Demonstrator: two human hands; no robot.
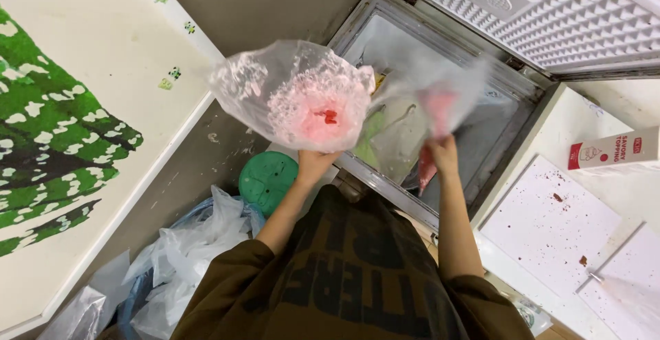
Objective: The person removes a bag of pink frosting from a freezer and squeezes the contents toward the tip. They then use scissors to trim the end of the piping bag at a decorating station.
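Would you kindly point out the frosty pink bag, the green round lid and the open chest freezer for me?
frosty pink bag (302, 99), head view, on its frosted pink middle.
green round lid (268, 180), head view, on its top face.
open chest freezer (385, 178), head view, on its near rim.

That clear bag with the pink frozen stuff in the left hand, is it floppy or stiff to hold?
The clear bag is probably floppy at its edges: the thin film crinkles and flares out around the left hand. The pink lump in the middle looks frosty, so likely stiff and fairly heavy there. Frost may make it slippery.
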